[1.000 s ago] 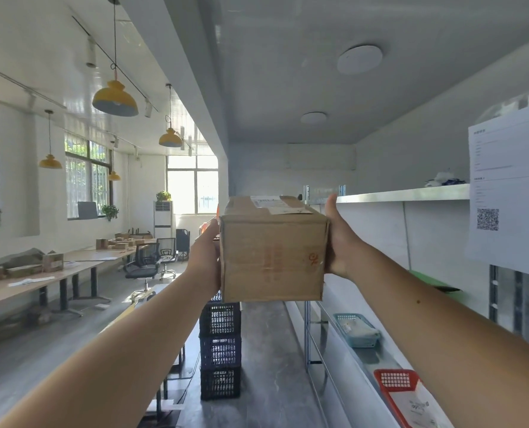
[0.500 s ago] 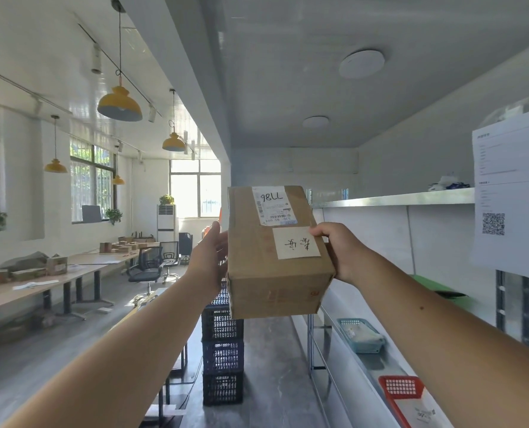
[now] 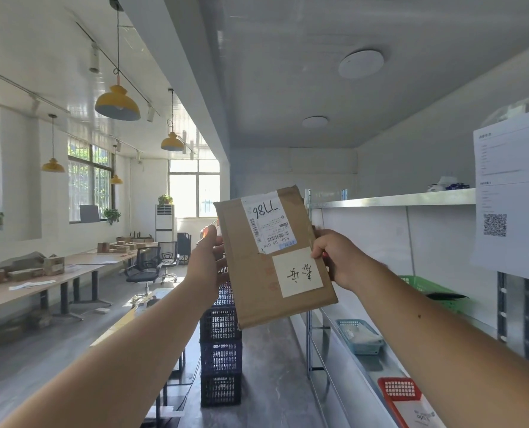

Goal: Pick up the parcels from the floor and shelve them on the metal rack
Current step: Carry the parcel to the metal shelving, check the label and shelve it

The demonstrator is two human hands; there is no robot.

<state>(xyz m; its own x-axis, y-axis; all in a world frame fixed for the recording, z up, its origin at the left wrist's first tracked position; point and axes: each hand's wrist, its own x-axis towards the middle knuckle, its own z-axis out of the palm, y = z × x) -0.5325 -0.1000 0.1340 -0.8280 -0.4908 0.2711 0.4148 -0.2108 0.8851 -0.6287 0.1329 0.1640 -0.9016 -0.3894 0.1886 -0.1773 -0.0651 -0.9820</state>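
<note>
While you face the aisle:
Parcel (image 3: 274,257): long axis upright, labels toward you
Hands: left hand (image 3: 206,262), right hand (image 3: 334,257) clasp its sides
Metal rack (image 3: 390,199): rightward, right hand nearer

Matt cardboard parcel (image 3: 275,257), paper labels; shiny metal rack (image 3: 393,199).

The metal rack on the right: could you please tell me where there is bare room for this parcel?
Both hands, left and right, hold the parcel up. The metal rack's top shelf is bare up to the white and blue items. The shelf below is open before the green basket. The lowest visible shelf is more crowded, with the blue basket and red basket.
</note>
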